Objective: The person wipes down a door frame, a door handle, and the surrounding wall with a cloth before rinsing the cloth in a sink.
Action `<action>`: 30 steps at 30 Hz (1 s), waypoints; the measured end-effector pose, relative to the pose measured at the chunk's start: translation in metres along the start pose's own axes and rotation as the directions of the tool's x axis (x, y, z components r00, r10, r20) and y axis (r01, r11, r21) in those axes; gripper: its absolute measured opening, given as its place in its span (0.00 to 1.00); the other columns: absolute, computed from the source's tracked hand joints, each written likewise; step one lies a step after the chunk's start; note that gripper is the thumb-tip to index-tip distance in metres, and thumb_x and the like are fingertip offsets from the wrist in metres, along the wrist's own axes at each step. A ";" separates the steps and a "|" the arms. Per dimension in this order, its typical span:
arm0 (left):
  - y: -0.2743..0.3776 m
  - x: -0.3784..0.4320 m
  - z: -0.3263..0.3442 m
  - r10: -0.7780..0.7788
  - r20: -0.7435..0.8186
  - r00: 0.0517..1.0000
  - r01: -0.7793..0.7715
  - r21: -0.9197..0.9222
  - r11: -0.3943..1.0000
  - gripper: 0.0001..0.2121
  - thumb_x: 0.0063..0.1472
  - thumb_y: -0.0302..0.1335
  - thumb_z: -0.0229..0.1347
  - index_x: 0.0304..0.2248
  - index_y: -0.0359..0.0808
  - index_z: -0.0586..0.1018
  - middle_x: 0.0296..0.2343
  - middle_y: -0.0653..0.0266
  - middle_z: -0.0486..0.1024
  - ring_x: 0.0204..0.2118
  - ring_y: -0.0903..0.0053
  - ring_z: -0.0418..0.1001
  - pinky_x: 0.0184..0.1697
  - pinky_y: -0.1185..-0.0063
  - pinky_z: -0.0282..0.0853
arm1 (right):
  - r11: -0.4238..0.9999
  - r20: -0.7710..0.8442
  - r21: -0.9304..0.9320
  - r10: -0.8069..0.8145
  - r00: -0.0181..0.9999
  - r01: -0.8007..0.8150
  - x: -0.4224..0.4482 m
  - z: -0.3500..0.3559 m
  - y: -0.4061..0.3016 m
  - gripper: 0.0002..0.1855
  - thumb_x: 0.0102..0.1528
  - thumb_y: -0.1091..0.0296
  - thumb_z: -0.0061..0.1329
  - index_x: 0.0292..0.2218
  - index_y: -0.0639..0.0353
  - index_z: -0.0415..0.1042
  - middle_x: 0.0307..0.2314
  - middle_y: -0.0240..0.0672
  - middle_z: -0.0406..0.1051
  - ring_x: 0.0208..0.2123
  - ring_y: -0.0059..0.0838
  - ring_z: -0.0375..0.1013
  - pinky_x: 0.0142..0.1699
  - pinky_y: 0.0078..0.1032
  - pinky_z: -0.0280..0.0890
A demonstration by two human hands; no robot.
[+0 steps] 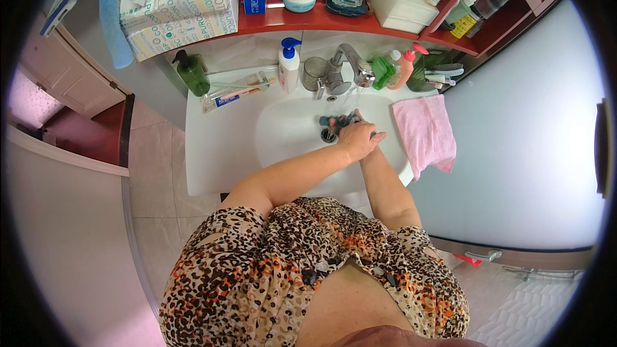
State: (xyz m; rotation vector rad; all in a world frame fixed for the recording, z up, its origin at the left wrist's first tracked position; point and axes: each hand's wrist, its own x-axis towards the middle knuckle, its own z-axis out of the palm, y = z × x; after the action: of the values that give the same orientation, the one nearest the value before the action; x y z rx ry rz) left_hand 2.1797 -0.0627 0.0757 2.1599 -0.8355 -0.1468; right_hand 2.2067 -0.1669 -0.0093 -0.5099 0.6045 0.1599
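Observation:
A small bunched dark cloth [332,120] with pinkish patches is in the white washbasin [284,130], above and beside the drain [328,135]. My left hand [357,139] lies across the cloth, its fingers curled over it and its thumb pointing right. My right hand [358,115] is mostly hidden beneath the left, with only a little of its fingers showing beside the cloth. Its grip cannot be made out. Water runs from the chrome faucet [344,70] just above both hands.
A blue-topped pump bottle [289,67], a glass cup [315,74] and a green pump bottle [192,74] stand along the basin's back. Packaged toothbrushes [236,91] lie at left. A pink towel [426,135] hangs over the right rim. The red shelf [308,21] overhangs behind.

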 end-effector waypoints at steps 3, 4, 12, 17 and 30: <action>-0.033 0.022 0.001 0.085 0.020 0.996 -0.087 0.153 0.984 0.21 0.64 0.43 0.46 0.25 0.34 0.77 0.29 0.52 0.78 0.32 0.54 0.76 0.34 0.64 0.71 | 0.997 0.006 -0.057 -0.055 0.998 0.055 -0.005 0.013 0.023 0.28 0.63 0.41 0.36 0.45 0.60 0.66 0.37 0.42 0.73 0.37 0.44 0.75 0.45 0.43 0.71; -0.039 0.029 -0.005 0.102 0.025 0.994 -0.105 0.181 0.978 0.21 0.65 0.42 0.45 0.25 0.34 0.77 0.29 0.53 0.78 0.32 0.55 0.76 0.34 0.63 0.71 | 0.995 0.003 -0.069 -0.066 0.998 0.066 -0.001 0.014 0.027 0.27 0.63 0.42 0.36 0.45 0.60 0.66 0.37 0.42 0.73 0.37 0.44 0.75 0.45 0.43 0.71; -0.076 0.018 -0.027 -0.407 0.066 0.911 0.399 0.110 0.910 0.26 0.60 0.52 0.49 0.28 0.34 0.80 0.30 0.47 0.78 0.34 0.53 0.77 0.39 0.63 0.70 | 0.994 -0.161 0.046 -0.087 0.983 0.095 0.003 -0.009 0.021 0.28 0.64 0.42 0.32 0.42 0.61 0.67 0.38 0.43 0.72 0.42 0.43 0.72 0.50 0.45 0.66; -0.074 -0.015 -0.024 -0.299 0.161 0.940 0.308 -0.036 0.951 0.25 0.53 0.49 0.57 0.33 0.29 0.82 0.31 0.46 0.79 0.36 0.56 0.77 0.42 0.67 0.71 | 0.994 -0.179 0.083 -0.057 0.982 0.073 -0.039 -0.013 0.002 0.36 0.62 0.37 0.30 0.59 0.57 0.52 0.48 0.54 0.67 0.50 0.56 0.67 0.60 0.58 0.51; 0.002 -0.059 0.009 -0.093 -0.016 0.996 0.085 -0.289 0.954 0.20 0.56 0.31 0.59 0.47 0.38 0.71 0.42 0.50 0.73 0.46 0.54 0.71 0.50 0.66 0.66 | 0.982 0.190 0.164 -0.122 0.974 0.091 -0.056 -0.010 0.053 0.38 0.60 0.33 0.31 0.54 0.60 0.60 0.48 0.47 0.67 0.50 0.50 0.68 0.53 0.48 0.65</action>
State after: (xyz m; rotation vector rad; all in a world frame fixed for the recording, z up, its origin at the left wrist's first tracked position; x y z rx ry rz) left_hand 2.1301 -0.0330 0.0612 1.9200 -0.6554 -0.2653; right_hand 2.1401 -0.1258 -0.0059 -0.3691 0.3888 0.0602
